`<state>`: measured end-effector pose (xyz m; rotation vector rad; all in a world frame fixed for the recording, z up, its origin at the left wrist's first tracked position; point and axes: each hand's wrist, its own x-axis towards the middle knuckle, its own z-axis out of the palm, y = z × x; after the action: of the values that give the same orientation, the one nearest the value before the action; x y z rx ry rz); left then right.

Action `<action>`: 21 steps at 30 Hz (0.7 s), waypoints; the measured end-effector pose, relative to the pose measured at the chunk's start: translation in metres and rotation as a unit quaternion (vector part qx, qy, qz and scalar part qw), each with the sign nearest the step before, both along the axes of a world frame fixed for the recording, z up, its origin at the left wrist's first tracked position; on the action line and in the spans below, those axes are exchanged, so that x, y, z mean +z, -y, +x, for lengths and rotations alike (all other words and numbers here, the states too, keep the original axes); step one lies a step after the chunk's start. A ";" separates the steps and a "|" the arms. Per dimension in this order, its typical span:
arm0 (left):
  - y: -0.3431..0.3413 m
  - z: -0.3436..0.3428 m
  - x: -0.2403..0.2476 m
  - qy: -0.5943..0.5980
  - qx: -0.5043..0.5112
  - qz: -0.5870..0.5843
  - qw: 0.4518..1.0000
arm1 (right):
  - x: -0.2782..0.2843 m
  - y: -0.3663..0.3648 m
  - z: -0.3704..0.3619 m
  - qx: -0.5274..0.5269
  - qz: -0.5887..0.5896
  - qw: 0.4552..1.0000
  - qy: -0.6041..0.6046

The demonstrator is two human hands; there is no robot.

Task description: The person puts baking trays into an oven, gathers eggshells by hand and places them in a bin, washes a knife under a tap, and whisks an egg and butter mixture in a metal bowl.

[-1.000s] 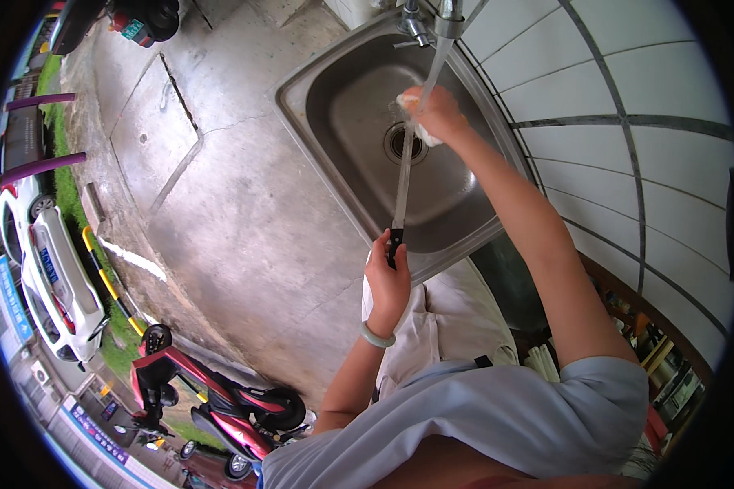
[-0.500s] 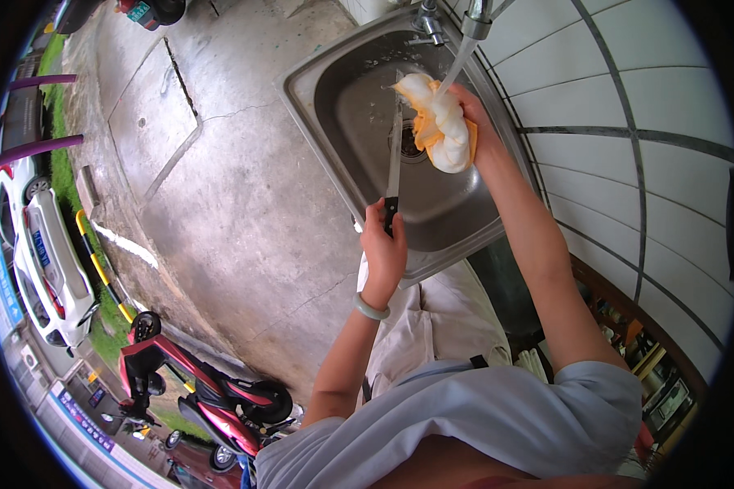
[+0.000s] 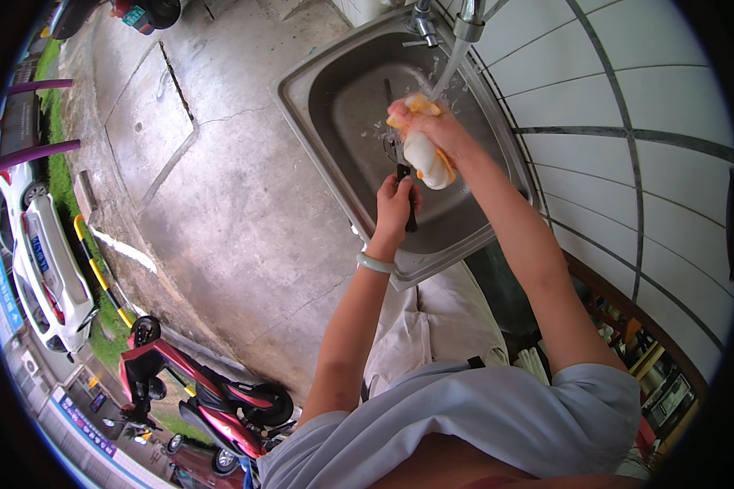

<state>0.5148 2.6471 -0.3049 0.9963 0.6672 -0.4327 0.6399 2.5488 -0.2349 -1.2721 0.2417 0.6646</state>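
My left hand (image 3: 394, 208) is closed around the black handle of a knife (image 3: 412, 220) over the near left part of a steel sink (image 3: 314, 163). The knife's blade points away from me, and its far end shows beyond my right hand. My right hand (image 3: 434, 130) grips a white and orange cleaning cloth (image 3: 428, 159) and presses it against the blade, covering much of it. From the faucet (image 3: 469, 28), running water (image 3: 448, 73) falls by the right hand and splashes around it. A pale bangle (image 3: 375, 263) circles my left wrist.
A second tap (image 3: 423, 24) stands at the sink's far edge. White tiled wall (image 3: 579, 98) rises along the right side. Left of the sink lies concrete floor (image 3: 236, 187), with a red scooter (image 3: 208, 391) and white car (image 3: 49, 261) farther left. A shelf with objects (image 3: 661, 375) is at lower right.
My right hand has moved left and turned over, bringing the cloth from beside the knife onto its blade. My left hand has shifted slightly with the knife, still gripping its handle.
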 end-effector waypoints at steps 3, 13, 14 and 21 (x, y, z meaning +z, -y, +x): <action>0.005 0.005 -0.019 -0.008 0.015 -0.081 0.997 | -0.017 0.000 0.000 -0.047 -0.019 0.999 -0.013; 0.027 -0.002 -0.114 -0.124 -0.075 -0.006 0.989 | -0.015 0.011 0.013 -0.059 -0.052 0.992 0.099; 0.026 -0.005 -0.134 -0.122 -0.104 0.016 0.987 | -0.018 0.008 0.012 -0.068 -0.056 0.988 0.127; 0.001 0.069 -0.010 -0.085 0.084 -0.275 0.954 | -0.014 0.009 0.009 -0.175 0.042 0.972 0.148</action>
<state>0.5838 2.6461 -0.3147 0.3728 0.7257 -0.5198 0.6489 2.5396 -0.2488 -1.1909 0.1830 0.1764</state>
